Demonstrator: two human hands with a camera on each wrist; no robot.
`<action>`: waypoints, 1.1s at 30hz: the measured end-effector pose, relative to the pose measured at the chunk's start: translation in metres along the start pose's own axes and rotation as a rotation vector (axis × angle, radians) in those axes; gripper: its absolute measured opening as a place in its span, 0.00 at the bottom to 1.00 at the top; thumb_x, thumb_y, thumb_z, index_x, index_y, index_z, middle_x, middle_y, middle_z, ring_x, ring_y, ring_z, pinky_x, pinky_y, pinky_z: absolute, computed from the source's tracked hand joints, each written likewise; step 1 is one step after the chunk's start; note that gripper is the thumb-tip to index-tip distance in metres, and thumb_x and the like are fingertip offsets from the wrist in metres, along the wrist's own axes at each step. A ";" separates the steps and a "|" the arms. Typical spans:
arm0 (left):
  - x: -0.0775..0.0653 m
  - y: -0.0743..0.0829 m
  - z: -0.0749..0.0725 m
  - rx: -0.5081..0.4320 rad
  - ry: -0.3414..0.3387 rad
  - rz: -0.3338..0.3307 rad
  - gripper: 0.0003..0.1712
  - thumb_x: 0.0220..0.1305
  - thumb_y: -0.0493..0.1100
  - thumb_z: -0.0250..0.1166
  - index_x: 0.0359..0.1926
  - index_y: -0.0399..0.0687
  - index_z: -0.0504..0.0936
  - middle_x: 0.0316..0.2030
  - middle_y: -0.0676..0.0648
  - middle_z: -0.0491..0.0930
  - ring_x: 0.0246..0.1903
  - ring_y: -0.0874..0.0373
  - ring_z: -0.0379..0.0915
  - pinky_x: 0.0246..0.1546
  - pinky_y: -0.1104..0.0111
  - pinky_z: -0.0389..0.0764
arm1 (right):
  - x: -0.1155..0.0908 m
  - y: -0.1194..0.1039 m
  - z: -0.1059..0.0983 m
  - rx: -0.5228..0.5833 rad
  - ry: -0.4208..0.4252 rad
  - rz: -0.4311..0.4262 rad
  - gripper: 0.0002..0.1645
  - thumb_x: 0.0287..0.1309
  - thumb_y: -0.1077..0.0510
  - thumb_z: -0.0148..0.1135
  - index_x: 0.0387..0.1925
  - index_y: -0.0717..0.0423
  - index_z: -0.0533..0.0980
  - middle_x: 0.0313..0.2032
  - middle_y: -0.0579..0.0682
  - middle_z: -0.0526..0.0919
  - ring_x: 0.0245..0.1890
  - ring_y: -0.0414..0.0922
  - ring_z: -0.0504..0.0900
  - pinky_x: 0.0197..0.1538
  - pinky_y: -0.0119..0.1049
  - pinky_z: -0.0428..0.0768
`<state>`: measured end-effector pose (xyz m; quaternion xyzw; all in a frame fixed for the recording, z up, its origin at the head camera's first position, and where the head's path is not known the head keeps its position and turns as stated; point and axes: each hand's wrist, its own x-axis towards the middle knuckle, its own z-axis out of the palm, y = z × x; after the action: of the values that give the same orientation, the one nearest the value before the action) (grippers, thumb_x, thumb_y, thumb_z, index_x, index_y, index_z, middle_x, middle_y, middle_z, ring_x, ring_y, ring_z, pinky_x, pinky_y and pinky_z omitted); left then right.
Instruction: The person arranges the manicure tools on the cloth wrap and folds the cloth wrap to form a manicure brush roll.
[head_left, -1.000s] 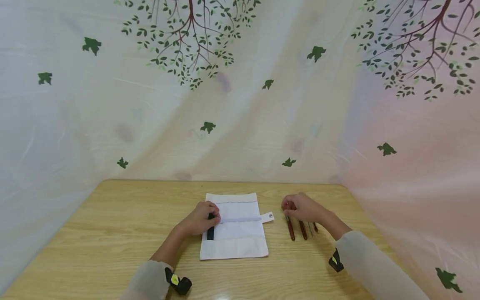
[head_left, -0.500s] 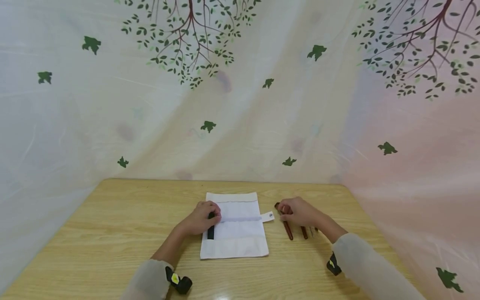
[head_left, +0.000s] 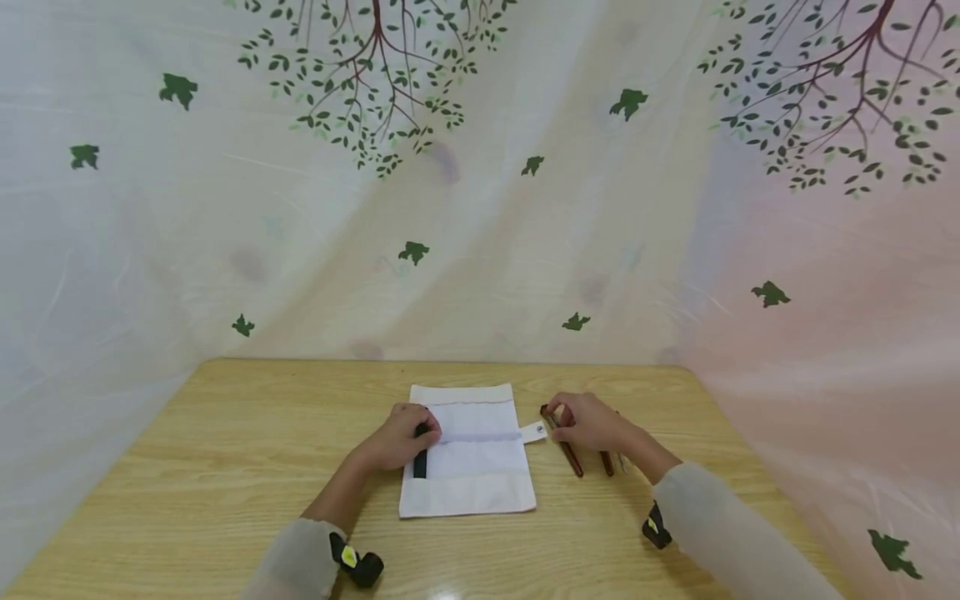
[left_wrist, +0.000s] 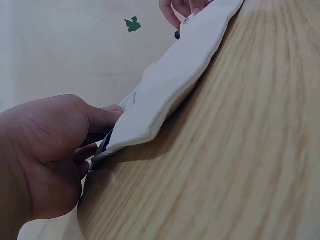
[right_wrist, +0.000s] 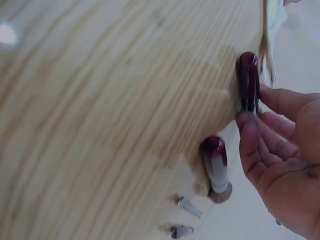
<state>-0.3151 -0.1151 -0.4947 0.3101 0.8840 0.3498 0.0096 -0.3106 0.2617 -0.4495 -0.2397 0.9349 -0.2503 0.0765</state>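
Note:
A white cloth roll pouch (head_left: 480,496) lies unrolled on the table, with pockets and a snap tab (head_left: 534,432) on its right. My left hand (head_left: 401,437) pinches the pouch's left edge beside a black strip (head_left: 421,464), partly hidden under the fingers. Just right of the tab, my right hand (head_left: 588,422) pinches a slim brush (head_left: 572,460) between thumb and fingers. Its glossy dark red handle (right_wrist: 248,80) points toward me, and its dark tip reaches past the fingers. Another brush (right_wrist: 216,162), red-ended with brown bristles, lies close by the right hand.
Farther right on the wooden table (head_left: 225,467) lie a small silver-coloured piece (right_wrist: 190,206) and a small dark-ended one (right_wrist: 181,231). Behind the table's far edge hangs a pale curtain (head_left: 480,250) with printed leaves.
My right hand has moved left toward the pouch, and the brush it pinches has shifted left with it. The left hand stays in place on the pouch.

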 end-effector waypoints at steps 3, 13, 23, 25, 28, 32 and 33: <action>-0.001 0.000 0.000 -0.010 0.001 -0.008 0.05 0.73 0.37 0.62 0.37 0.48 0.81 0.35 0.55 0.77 0.51 0.48 0.65 0.57 0.49 0.61 | 0.002 -0.002 0.003 0.038 0.024 0.053 0.22 0.63 0.60 0.70 0.55 0.63 0.76 0.30 0.44 0.82 0.28 0.39 0.80 0.34 0.38 0.79; -0.001 -0.001 -0.001 -0.014 0.002 0.013 0.04 0.72 0.37 0.62 0.37 0.47 0.81 0.35 0.55 0.77 0.50 0.49 0.66 0.59 0.48 0.59 | 0.008 -0.012 0.009 0.137 0.100 0.219 0.17 0.59 0.62 0.71 0.49 0.64 0.80 0.37 0.51 0.86 0.38 0.46 0.84 0.41 0.43 0.83; -0.001 0.001 -0.001 -0.012 -0.010 0.015 0.05 0.72 0.37 0.62 0.37 0.49 0.80 0.35 0.55 0.77 0.51 0.48 0.65 0.58 0.48 0.60 | 0.011 -0.004 0.011 0.198 0.126 0.244 0.16 0.59 0.63 0.68 0.48 0.65 0.81 0.38 0.52 0.85 0.37 0.45 0.82 0.40 0.40 0.80; -0.001 0.002 -0.002 -0.013 -0.011 0.014 0.05 0.72 0.37 0.62 0.37 0.49 0.80 0.36 0.55 0.77 0.52 0.47 0.65 0.58 0.48 0.60 | 0.012 -0.001 0.010 0.229 0.136 0.235 0.16 0.60 0.63 0.67 0.49 0.66 0.81 0.38 0.52 0.85 0.37 0.45 0.81 0.40 0.39 0.80; -0.002 0.004 -0.003 -0.011 -0.009 0.015 0.04 0.72 0.36 0.62 0.37 0.48 0.80 0.36 0.54 0.77 0.52 0.46 0.65 0.59 0.48 0.60 | 0.015 0.004 0.006 0.262 0.143 0.213 0.19 0.62 0.62 0.65 0.52 0.69 0.80 0.41 0.54 0.85 0.40 0.46 0.81 0.43 0.41 0.81; -0.003 0.005 -0.004 -0.013 -0.011 0.008 0.05 0.72 0.36 0.61 0.37 0.47 0.80 0.36 0.54 0.77 0.53 0.46 0.65 0.59 0.47 0.60 | 0.020 0.002 -0.001 0.316 0.145 0.195 0.21 0.66 0.60 0.63 0.56 0.71 0.78 0.43 0.54 0.85 0.40 0.45 0.81 0.42 0.40 0.81; -0.003 0.006 -0.004 -0.016 -0.012 0.005 0.05 0.72 0.36 0.61 0.37 0.47 0.80 0.36 0.54 0.77 0.53 0.45 0.65 0.59 0.47 0.60 | 0.021 0.000 -0.003 0.338 0.144 0.191 0.22 0.67 0.60 0.62 0.57 0.71 0.78 0.42 0.55 0.85 0.39 0.45 0.80 0.42 0.39 0.80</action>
<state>-0.3100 -0.1163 -0.4886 0.3144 0.8803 0.3550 0.0163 -0.3300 0.2527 -0.4477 -0.1151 0.9011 -0.4119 0.0719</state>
